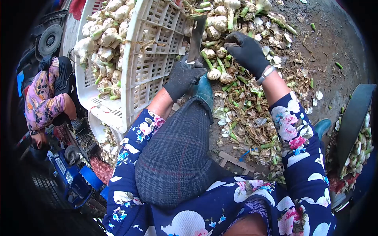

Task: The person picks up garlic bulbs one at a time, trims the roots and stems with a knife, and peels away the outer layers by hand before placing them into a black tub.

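Observation:
My left hand (184,76), in a dark glove, is closed round the handle of a knife. The broad, dark knife blade (196,38) points away from me, beside the crate's slatted wall. My right hand (248,54), gloved too, hovers over the heap with its fingers loosely curled and a gap between thumb and forefinger; I see nothing held there. Close to its fingertips lie garlic bulbs (211,52) with short green stems. Two more trimmed bulbs (225,78) rest between my hands, above cut stalks and dry skins (252,118).
A white plastic crate (151,59) full of garlic bulbs (106,51) stands tilted at my left. Another person (47,94) bends over farther left, near a blue vehicle (73,177). At right, a dark curved panel (356,122) stands beside more garlic. Muddy ground (330,51) stretches ahead.

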Motion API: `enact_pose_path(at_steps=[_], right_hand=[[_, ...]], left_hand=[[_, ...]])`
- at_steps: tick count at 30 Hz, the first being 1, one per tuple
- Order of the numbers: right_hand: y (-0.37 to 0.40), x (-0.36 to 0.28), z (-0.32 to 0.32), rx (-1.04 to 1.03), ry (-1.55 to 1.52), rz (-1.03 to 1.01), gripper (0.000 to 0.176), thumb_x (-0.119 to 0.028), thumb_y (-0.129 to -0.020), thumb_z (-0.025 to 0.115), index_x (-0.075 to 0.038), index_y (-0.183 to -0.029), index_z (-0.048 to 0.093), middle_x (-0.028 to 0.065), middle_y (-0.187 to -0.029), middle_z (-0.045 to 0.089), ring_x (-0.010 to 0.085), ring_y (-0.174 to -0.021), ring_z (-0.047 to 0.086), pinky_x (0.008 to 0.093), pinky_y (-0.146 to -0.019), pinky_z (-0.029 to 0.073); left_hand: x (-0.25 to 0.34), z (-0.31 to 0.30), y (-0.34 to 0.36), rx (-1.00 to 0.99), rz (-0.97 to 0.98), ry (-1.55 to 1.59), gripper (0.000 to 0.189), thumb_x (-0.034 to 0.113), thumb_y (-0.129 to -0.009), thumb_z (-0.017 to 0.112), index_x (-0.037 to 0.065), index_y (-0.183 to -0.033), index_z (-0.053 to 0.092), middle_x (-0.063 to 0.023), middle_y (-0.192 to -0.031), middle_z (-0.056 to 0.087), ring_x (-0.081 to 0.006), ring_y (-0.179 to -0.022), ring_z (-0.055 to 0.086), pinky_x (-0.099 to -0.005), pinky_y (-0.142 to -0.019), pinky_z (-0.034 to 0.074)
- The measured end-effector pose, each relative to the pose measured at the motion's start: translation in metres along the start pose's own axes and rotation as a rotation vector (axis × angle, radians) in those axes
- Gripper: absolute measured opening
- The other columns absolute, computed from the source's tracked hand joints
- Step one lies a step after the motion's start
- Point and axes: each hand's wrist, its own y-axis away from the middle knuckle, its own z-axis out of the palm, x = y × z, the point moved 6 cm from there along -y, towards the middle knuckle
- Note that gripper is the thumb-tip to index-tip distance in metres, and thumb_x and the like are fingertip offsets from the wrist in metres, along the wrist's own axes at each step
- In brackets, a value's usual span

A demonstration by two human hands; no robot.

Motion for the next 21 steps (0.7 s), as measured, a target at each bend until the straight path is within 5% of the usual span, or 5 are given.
enact_pose_path(at_steps=[2, 9, 12, 14, 21], right_hand=[[0.012, 0.017, 0.051, -0.216, 0.456, 0.085, 0.067, -0.050, -0.076, 0.053, -0.018, -0.132, 0.036, 0.0217, -0.130, 0.039, 0.0348, -0.125, 0.032, 0.0428, -0.102, 0.024], [0.142, 0.068, 0.024, -0.138, 0.736, -0.048, 0.057, -0.040, -0.077, 0.054, -0.020, -0.128, 0.040, 0.0106, -0.126, 0.042, 0.0304, -0.122, 0.033, 0.0484, -0.101, 0.021], [0.210, 0.067, 0.012, -0.503, 0.884, 0.102, 0.058, -0.037, -0.076, 0.057, -0.012, -0.125, 0.043, 0.0140, -0.126, 0.045, 0.0306, -0.119, 0.040, 0.0466, -0.102, 0.022], [0.195, 0.019, -0.009, -1.158, 0.670, 0.527, 0.049, -0.038, -0.074, 0.058, -0.010, -0.114, 0.053, 0.0157, -0.111, 0.057, 0.0308, -0.107, 0.051, 0.0470, -0.097, 0.029], [0.042, -0.054, 0.053, -0.215, 0.343, -0.196, 0.033, -0.023, -0.070, 0.060, -0.013, -0.101, 0.057, 0.0147, -0.096, 0.058, 0.0318, -0.092, 0.056, 0.0414, -0.077, 0.046]], left_hand=[[0.004, -0.001, -0.001, -0.020, 0.047, -0.176, 0.020, 0.009, -0.072, 0.070, 0.005, -0.086, 0.055, -0.0008, -0.065, 0.055, -0.0077, -0.055, 0.051, -0.0227, -0.049, 0.042], [0.001, 0.001, 0.007, -0.032, 0.040, -0.155, 0.021, 0.009, -0.073, 0.070, 0.004, -0.088, 0.056, 0.0003, -0.067, 0.056, -0.0061, -0.057, 0.051, -0.0218, -0.051, 0.042], [0.007, 0.002, 0.009, -0.063, 0.079, -0.225, 0.021, 0.010, -0.073, 0.070, 0.004, -0.088, 0.056, 0.0007, -0.067, 0.056, -0.0055, -0.057, 0.050, -0.0216, -0.052, 0.043], [0.006, 0.001, 0.006, -0.057, 0.123, -0.253, 0.022, 0.011, -0.073, 0.070, 0.004, -0.089, 0.056, 0.0001, -0.067, 0.056, -0.0063, -0.056, 0.051, -0.0218, -0.051, 0.043], [0.017, -0.004, 0.011, -0.010, 0.016, -0.078, 0.029, 0.014, -0.072, 0.069, 0.003, -0.095, 0.056, -0.0022, -0.077, 0.060, -0.0078, -0.068, 0.056, -0.0234, -0.062, 0.047]])
